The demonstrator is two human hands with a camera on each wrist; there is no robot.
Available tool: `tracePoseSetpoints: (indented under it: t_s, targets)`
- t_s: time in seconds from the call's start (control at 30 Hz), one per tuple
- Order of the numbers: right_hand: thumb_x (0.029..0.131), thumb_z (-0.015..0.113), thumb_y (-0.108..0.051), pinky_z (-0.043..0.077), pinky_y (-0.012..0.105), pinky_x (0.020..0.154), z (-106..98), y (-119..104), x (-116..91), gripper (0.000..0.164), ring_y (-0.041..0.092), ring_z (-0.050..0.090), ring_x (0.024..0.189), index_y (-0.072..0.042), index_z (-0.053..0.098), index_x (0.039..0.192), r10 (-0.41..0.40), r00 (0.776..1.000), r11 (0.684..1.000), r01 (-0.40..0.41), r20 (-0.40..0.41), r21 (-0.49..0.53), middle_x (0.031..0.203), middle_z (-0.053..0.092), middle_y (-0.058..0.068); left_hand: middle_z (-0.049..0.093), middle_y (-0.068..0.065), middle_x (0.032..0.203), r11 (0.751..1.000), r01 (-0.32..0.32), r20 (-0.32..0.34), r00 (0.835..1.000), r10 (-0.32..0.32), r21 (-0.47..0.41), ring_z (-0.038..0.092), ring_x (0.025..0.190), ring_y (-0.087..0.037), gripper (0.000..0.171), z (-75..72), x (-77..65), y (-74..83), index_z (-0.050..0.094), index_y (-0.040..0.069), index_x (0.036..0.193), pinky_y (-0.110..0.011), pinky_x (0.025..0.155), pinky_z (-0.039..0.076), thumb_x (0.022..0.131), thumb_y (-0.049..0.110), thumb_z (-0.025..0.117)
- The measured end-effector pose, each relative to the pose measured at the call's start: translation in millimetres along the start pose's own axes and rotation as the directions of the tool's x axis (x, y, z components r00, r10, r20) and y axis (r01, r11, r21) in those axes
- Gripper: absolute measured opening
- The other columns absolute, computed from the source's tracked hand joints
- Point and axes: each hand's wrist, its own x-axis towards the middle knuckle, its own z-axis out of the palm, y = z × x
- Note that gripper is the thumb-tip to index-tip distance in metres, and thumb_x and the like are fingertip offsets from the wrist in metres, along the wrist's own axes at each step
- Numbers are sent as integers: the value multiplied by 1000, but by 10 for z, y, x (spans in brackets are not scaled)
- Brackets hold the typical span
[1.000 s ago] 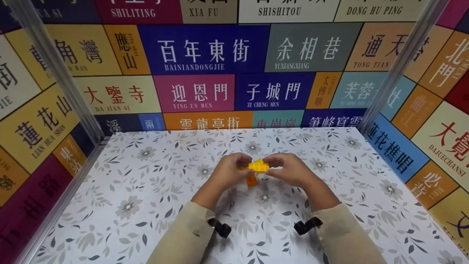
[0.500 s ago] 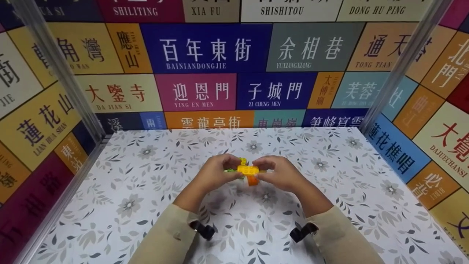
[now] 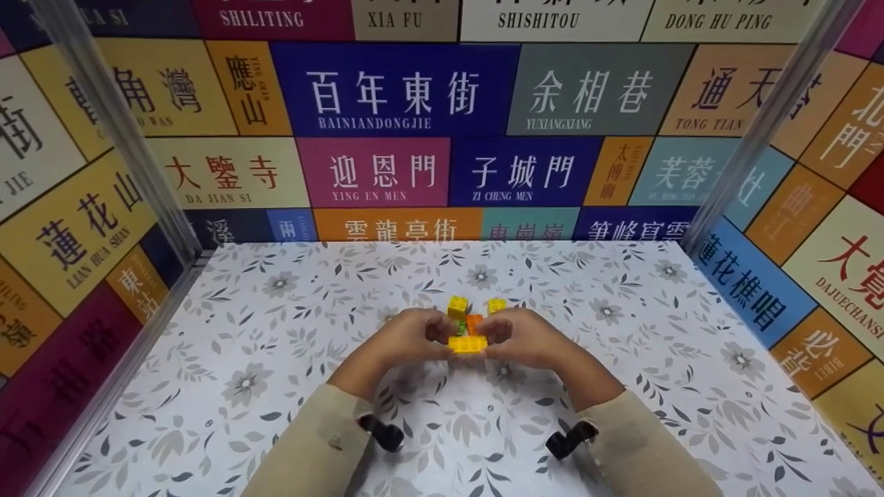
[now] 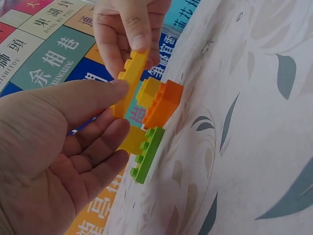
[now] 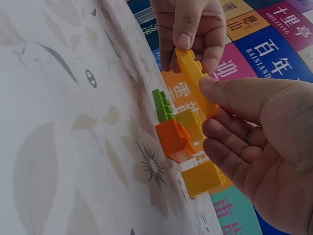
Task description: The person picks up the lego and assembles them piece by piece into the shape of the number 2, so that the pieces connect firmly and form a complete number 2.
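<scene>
A long yellow toy brick [image 3: 467,344], studs up, is pinched at its two ends. My left hand [image 3: 413,336] grips its left end between thumb and fingers, and my right hand [image 3: 523,338] holds the right end the same way. In the left wrist view the brick hangs apart from the pieces on the table. Just beyond it are an orange brick [image 3: 474,324] and a green brick [image 4: 148,155], the latter partly hidden in the head view. Farther back stand a yellow block [image 3: 457,308] at the left and another yellow block [image 3: 496,305] at the right, partly behind my fingers.
A white table [image 3: 276,421] with a grey leaf and flower print lies under the hands. Colourful panels [image 3: 387,90] with printed characters rise behind and at both sides. Clear corner posts [image 3: 746,131] stand at the back corners. Each sleeve cuff carries a small black device [image 3: 383,435].
Both hands have shifted left and then drawn back toward the person with the yellow brick. The orange, green and yellow pieces behind it now show more.
</scene>
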Motion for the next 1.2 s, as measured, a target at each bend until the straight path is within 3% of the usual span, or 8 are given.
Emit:
tracePoseSetpoints:
  t_s: [0.13,0.33,0.47,0.9,1.2]
  targets:
    - [89,86,-15,61,35,89,46,14,18,32,15,71,96,-17,79,120,28,999,1000,-28,23,-5,110,79,1,78,1,104,1000,-16,20,1000,16,8,70,95,-14,27,15,-2,-42,79,19,112,-37,92,61,87,12,88]
    - [87,86,-9,62,31,85,111,10,39,29,13,73,94,-15,81,116,38,999,999,-37,38,-30,107,79,1,77,8,102,999,44,41,998,-44,12,71,96,-12,30,37,9,-120,80,23,113,-36,94,61,86,15,90]
    - [86,88,-10,63,31,83,163,36,57,30,12,75,91,-14,82,115,37,999,998,-36,28,-42,103,82,2,77,7,101,999,49,46,998,-50,20,71,95,-12,31,54,23,-161,80,23,114,-36,93,60,85,16,91]
    - [85,89,-14,63,35,88,229,100,91,31,13,73,94,-18,81,115,86,996,995,-87,-12,-57,104,81,-1,76,8,99,997,80,14,997,-80,6,69,94,-12,29,120,71,-227,80,25,110,-36,92,58,85,13,90]
    - [86,89,-16,63,38,91,227,129,88,29,13,74,97,-17,82,114,56,998,995,-57,-16,-76,107,81,-1,75,7,101,994,104,13,994,-104,-19,67,94,-13,31,159,90,-277,80,24,113,-33,90,58,86,11,88]
